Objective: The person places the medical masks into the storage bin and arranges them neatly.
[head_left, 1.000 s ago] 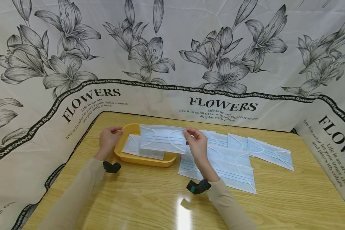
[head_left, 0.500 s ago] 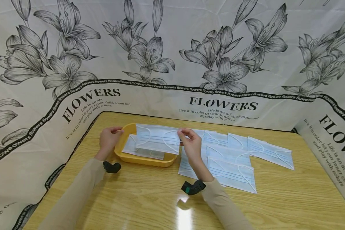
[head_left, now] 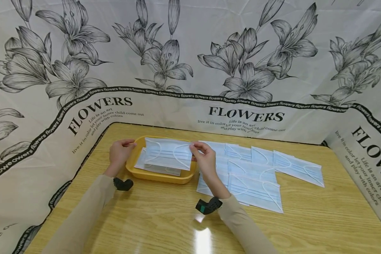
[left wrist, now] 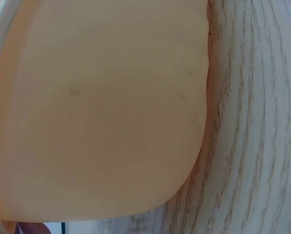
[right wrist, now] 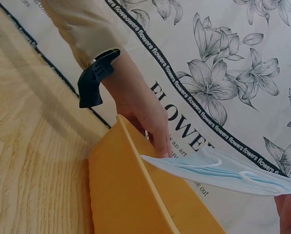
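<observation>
A yellow tray (head_left: pixel 131 163) sits on the wooden table at centre left, with a pale blue face mask (head_left: pixel 149 165) lying in it. My right hand (head_left: pixel 204 158) pinches the right edge of another face mask (head_left: pixel 168 157) and holds it just above the tray. My left hand (head_left: pixel 120 153) grips the tray's left rim; the right wrist view shows that left hand (right wrist: pixel 145 117) with its fingers curled over the tray's edge (right wrist: pixel 126 185), and the held mask (right wrist: pixel 218 170) hanging over the tray. The left wrist view is filled by the tray's outer wall (left wrist: pixel 101 112).
Several more face masks (head_left: pixel 257 169) lie spread and overlapping on the table to the right of the tray. A floral "FLOWERS" backdrop (head_left: pixel 190 63) walls in the table on three sides. Bare wood (head_left: pixel 165 218) lies in front of the tray and masks.
My right hand has carried the held mask leftward and lower, from over the tray's right end to above its middle. The left hand has stayed on the tray's rim.
</observation>
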{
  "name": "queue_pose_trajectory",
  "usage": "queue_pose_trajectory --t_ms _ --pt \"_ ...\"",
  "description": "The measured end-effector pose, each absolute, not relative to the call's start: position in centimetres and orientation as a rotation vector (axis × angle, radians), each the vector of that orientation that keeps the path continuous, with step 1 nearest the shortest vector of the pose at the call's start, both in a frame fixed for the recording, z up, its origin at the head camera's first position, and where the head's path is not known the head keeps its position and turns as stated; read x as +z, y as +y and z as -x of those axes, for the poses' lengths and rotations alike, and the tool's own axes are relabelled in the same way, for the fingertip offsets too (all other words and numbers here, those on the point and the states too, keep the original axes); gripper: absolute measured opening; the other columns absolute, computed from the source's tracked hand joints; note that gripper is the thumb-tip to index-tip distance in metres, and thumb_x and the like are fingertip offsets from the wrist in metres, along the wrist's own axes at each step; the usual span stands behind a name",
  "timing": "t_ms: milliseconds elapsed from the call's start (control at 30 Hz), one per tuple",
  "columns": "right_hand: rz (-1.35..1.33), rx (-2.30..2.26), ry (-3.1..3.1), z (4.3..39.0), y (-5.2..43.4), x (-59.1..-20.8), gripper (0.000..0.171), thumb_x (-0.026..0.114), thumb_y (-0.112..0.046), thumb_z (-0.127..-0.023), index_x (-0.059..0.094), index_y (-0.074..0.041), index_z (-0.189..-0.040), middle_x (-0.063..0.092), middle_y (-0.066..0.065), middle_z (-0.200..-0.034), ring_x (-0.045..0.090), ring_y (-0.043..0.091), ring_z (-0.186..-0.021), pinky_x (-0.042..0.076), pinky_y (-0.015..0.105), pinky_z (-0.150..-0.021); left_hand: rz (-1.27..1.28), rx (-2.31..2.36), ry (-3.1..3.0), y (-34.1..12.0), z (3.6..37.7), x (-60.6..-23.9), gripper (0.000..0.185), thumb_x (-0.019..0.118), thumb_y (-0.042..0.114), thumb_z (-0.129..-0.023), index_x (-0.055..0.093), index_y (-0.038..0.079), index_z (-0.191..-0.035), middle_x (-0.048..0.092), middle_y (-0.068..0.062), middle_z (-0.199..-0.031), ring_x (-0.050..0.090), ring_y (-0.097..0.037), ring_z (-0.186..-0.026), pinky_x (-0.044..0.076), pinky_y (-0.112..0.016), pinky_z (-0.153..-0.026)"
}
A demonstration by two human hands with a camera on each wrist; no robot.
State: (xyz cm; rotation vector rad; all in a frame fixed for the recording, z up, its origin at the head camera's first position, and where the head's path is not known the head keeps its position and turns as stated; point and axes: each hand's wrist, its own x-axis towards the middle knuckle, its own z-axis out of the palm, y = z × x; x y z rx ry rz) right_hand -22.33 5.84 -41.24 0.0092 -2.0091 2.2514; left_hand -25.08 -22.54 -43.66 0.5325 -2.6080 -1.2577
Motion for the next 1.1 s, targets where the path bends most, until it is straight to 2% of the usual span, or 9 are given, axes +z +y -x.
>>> queue_pose_trajectory --t_ms 233,467,700,1100 --pt "0.004 2.277 -2.063 22.5 5.3 -41.3 0.021 0.065 -0.005 -0.090 0.065 0.007 -0.107 0.066 -0.004 -0.085 0.061 0.005 -0.063 0.053 0.020 -0.058 -0.502 -1.252 -2.608 -22.6 25.0 -43.7 0.030 0.064 0.028 -0.093 0.072 0.008 -0.113 0.070 -0.016 -0.103 0.063 -0.022 -0.085 0.043 -0.020 -0.059" --pt "-0.012 2.304 -2.114 22.6 4.6 -41.5 0.021 0.064 -0.007 -0.091 0.066 0.004 -0.109 0.070 -0.001 -0.094 0.062 0.006 -0.067 0.057 0.029 -0.065 -0.509 -1.257 -2.595 -22.6 24.9 -43.6 0.029 0.065 0.026 -0.092 0.072 0.007 -0.112 0.071 -0.016 -0.102 0.065 -0.024 -0.086 0.043 -0.019 -0.058" --pt "-0.049 2.345 -2.097 22.8 4.1 -41.8 0.023 0.064 -0.006 -0.092 0.064 0.007 -0.111 0.068 -0.001 -0.088 0.061 0.006 -0.066 0.054 0.020 -0.059 -0.511 -1.264 -2.595 -22.5 24.9 -43.7 0.029 0.065 0.026 -0.092 0.072 0.007 -0.112 0.071 -0.016 -0.103 0.065 -0.025 -0.088 0.043 -0.019 -0.059" --pt "-0.045 2.347 -2.144 23.1 3.8 -42.2 0.023 0.063 -0.008 -0.092 0.064 0.005 -0.111 0.069 0.012 -0.098 0.061 0.006 -0.065 0.054 0.020 -0.059 -0.492 -1.265 -2.601 -22.5 24.7 -43.4 0.030 0.065 0.026 -0.092 0.071 0.006 -0.114 0.070 -0.017 -0.105 0.063 -0.024 -0.087 0.043 -0.019 -0.060"
